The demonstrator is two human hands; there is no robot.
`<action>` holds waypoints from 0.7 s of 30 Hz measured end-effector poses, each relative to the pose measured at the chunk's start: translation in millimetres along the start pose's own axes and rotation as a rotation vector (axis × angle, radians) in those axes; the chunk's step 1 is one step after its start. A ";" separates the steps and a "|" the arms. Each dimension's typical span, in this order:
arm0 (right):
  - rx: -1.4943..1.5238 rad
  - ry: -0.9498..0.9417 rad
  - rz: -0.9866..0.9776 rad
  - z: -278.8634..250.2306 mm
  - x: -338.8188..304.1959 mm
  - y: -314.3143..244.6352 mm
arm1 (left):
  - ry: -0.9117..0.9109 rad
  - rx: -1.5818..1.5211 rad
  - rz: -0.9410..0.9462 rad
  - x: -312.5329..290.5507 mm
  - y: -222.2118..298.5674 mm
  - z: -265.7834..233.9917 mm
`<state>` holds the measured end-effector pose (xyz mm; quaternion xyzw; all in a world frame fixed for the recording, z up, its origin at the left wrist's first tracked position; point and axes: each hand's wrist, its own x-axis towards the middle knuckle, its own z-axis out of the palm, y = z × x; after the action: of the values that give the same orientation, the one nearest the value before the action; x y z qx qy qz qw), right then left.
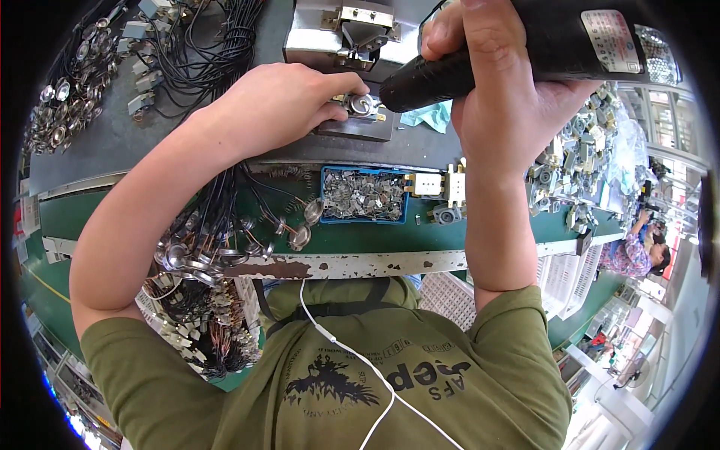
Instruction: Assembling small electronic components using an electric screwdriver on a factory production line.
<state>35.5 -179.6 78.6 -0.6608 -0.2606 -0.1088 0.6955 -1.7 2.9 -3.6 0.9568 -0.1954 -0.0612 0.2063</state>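
My left hand [304,97] pinches a small metal part with a round silver face [362,105] between thumb and fingertips. The part rests on a steel block [367,129] on the bench. My right hand [499,90] is wrapped round a black electric screwdriver [431,81], which lies almost level. Its nose points left at the part, very close to it; whether the bit touches cannot be made out. Just in front of the block sits a blue tray [365,220] of small metal pieces, with white-and-brass switch-like parts [428,184] beside it.
A larger metal fixture [358,34] stands behind the block. Black cables with round metal ends [199,259] hang over the bench edge at left. Many switch-like parts [574,150] are heaped at right, and a pale blue cloth [429,117] lies nearby. Another person [637,251] sits far right.
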 end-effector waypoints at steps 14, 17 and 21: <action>0.055 -0.025 -0.005 6.1 -0.6 5.0 | -0.032 0.004 -0.021 1.0 3.4 -2.0; 0.029 -0.040 -0.067 6.2 -0.9 10.4 | -0.001 0.051 0.014 3.7 2.7 -4.0; -0.009 -0.032 -0.083 9.5 -3.9 10.0 | -0.013 0.063 0.014 2.5 5.7 -4.6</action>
<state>35.1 -170.1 68.0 -0.6543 -0.2983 -0.1281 0.6830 -0.5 -1.2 2.9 0.9611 -0.2051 -0.0598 0.1750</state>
